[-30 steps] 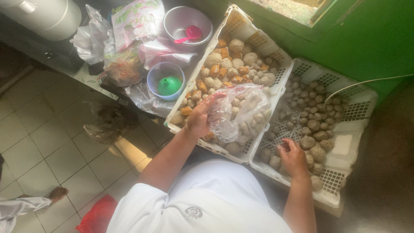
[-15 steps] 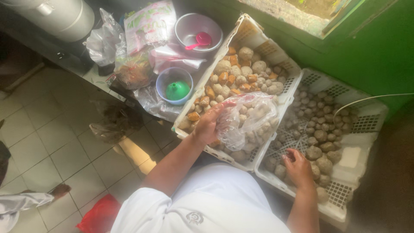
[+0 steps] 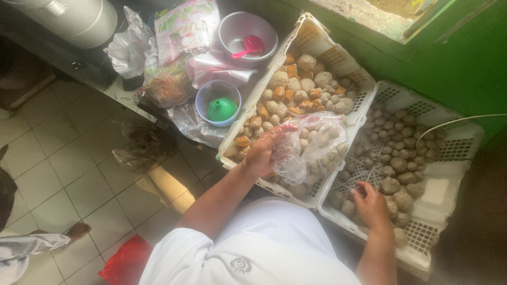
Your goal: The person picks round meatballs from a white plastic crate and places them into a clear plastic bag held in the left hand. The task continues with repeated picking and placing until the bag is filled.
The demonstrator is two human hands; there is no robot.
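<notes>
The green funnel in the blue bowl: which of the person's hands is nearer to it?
The left hand. It holds a clear bag over the near crate, just right of the funnel. The right hand is farther off, down in the other crate.

Clear glossy plastic bag (image 3: 311,148), white perforated plastic crates (image 3: 449,158), dull metal bowl (image 3: 232,31).

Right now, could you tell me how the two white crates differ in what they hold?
The left crate holds pale balls mixed with orange-brown cubes; the right crate holds only greyish balls. The left crate is nearly full; the right crate shows bare mesh. Both are white perforated plastic.
</notes>
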